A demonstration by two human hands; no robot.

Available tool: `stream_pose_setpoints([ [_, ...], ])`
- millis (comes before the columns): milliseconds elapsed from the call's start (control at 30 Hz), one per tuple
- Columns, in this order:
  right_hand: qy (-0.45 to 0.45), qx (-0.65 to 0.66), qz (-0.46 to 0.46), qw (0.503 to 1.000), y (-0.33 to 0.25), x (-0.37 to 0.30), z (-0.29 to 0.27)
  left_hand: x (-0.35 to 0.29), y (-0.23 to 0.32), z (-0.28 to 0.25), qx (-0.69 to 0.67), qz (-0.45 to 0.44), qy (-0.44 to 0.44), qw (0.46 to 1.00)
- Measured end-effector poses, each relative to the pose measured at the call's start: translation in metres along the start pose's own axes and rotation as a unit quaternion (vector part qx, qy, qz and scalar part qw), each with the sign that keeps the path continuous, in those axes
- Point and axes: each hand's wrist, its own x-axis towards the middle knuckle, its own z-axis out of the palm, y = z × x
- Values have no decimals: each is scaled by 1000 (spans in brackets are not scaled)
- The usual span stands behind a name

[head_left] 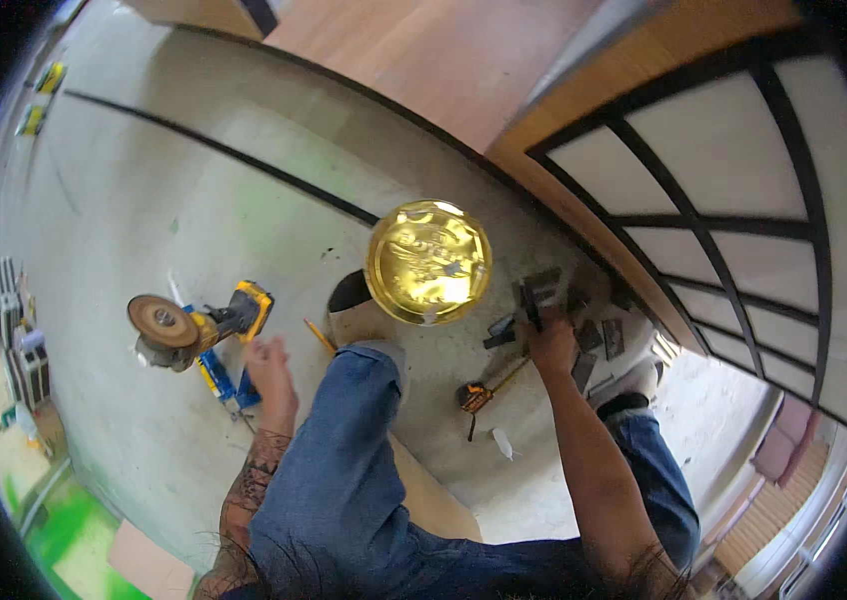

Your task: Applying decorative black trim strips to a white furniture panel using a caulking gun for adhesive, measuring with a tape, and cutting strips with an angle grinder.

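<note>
My left hand (274,378) is over the floor beside my left knee, smeared by motion, so its finger pose is unclear. Just beyond it lies a yellow and black cordless angle grinder (206,325) with a brown disc, on top of a blue tool (216,378). My right hand (552,345) is closed round a short dark strip piece (531,303). Several loose dark pieces (612,338) lie about that hand. A yellow and black tape measure (474,397) rests to its left, with some tape drawn out toward the hand.
A shiny gold embossed disc (431,262) appears in the middle, beyond my knees. One long black strip (224,150) crosses the grey floor. A yellow pencil (320,336) and a small whitish item (504,442) lie near my legs. The black-framed wooden panel (709,215) stands at right.
</note>
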Motion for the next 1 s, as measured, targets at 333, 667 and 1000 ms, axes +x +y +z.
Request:
stream_pose_setpoints([
  [333, 12, -51, -29, 998, -13, -23, -6, 53, 98, 158, 275, 417, -99, 861],
  [667, 26, 283, 46, 958, -66, -32, -68, 108, 134, 164, 416, 484, -86, 765],
  [1000, 83, 360, -102, 924, -153, -29, -141, -15, 227, 133, 177, 579, -191, 773],
])
